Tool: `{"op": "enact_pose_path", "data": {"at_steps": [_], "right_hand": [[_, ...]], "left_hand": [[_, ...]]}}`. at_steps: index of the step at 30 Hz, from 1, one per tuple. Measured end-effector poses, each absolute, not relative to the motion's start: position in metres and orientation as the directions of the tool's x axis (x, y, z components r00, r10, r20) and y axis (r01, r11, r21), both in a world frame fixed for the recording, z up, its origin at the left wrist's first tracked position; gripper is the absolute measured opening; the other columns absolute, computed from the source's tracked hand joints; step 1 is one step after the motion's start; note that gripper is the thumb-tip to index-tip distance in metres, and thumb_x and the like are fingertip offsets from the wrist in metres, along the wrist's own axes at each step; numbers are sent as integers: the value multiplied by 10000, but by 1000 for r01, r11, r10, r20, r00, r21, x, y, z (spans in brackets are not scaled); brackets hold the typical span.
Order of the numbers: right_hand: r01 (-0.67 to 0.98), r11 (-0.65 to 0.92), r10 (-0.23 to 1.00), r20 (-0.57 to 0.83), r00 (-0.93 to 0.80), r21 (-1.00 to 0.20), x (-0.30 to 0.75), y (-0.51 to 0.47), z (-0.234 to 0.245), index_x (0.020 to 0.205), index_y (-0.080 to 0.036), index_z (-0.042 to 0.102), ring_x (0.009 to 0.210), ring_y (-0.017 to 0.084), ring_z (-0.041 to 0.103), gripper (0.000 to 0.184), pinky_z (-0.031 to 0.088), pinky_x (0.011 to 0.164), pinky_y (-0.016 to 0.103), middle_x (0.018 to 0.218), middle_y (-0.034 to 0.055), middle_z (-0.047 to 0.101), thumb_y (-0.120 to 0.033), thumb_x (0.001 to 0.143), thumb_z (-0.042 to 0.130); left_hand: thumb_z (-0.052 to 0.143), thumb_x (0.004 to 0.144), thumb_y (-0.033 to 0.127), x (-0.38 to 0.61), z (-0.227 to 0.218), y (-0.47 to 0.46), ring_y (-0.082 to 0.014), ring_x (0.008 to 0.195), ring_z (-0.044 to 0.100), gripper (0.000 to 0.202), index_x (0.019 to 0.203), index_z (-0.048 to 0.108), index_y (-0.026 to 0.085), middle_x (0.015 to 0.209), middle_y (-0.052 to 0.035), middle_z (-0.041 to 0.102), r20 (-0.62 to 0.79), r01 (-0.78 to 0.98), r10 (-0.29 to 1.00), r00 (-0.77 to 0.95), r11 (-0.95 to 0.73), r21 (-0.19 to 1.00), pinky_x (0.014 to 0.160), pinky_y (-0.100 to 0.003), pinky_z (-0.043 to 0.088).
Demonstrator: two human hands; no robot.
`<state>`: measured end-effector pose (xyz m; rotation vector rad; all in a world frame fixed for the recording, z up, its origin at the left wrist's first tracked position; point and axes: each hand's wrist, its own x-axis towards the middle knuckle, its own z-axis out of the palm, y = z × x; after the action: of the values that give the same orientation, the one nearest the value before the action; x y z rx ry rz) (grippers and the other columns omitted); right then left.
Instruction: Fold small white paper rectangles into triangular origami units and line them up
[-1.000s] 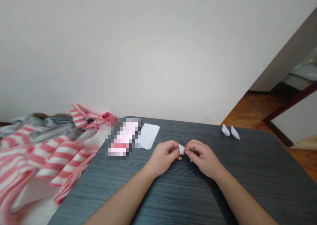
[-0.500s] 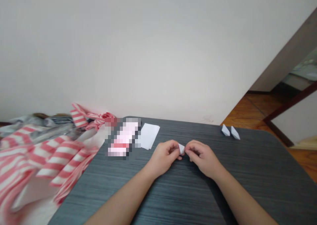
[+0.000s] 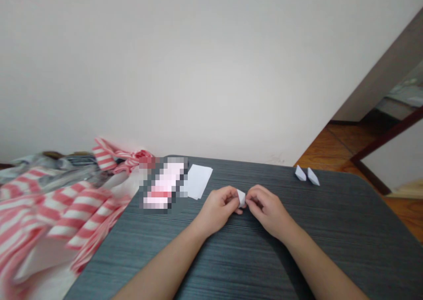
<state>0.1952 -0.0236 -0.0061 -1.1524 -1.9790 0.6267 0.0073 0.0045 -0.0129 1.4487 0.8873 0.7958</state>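
Note:
A small piece of folded white paper (image 3: 241, 198) is held just above the dark table, between my two hands. My left hand (image 3: 220, 208) pinches its left side with thumb and fingers, which hide part of it. On the other side, my right hand (image 3: 267, 209) has its thumb and fingertips closed at the paper's right edge. Two pointed folded paper pieces, a left one (image 3: 300, 173) and a right one (image 3: 313, 176), stand side by side near the table's far right edge. Flat white paper sheets (image 3: 199, 181) lie to the left of my hands.
The dark wood-grain table (image 3: 333, 234) reaches the pale wall (image 3: 224, 79). A pixelated pink-white item (image 3: 165, 183) lies left of the sheets. Red-and-white striped cloth (image 3: 76, 207) is heaped beyond the table's left edge. At right a wooden floor (image 3: 325, 148) shows.
The fingers of my right hand have drawn closer together at the paper's edge, and the folded paper is turned slightly. The other things have stayed in place.

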Motion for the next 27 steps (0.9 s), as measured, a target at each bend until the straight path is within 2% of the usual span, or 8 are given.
{"op": "enact_pose_path", "data": {"at_steps": [11, 18, 27], "right_hand": [[501, 470, 882, 363, -301, -726, 196, -23, -6, 871, -216, 592, 770, 164, 583, 119, 455, 683, 259, 866, 34, 609, -105, 892, 552], [470, 477, 876, 357, -325, -742, 195, -24, -4, 844, -207, 588, 811, 164, 585, 156, 456, 749, 273, 865, 34, 608, -90, 921, 518], [478, 464, 885, 361, -295, -746, 197, -23, -10, 880, -208, 604, 741, 153, 569, 147, 438, 659, 251, 853, 26, 606, -68, 870, 560]], "left_hand": [[551, 868, 214, 8, -11, 3, -155, 753, 674, 108, 843, 649, 176, 816, -4, 673, -15, 44, 863, 505, -9, 999, 737, -281, 566], [538, 870, 190, 8, -8, 4, -145, 726, 669, 118, 819, 642, 169, 794, 5, 663, -29, 37, 860, 510, 11, 999, 697, -258, 557], [542, 874, 199, 8, -8, 3, -140, 721, 668, 118, 816, 639, 165, 784, 9, 653, -37, 52, 852, 522, 11, 999, 692, -249, 551]]}}
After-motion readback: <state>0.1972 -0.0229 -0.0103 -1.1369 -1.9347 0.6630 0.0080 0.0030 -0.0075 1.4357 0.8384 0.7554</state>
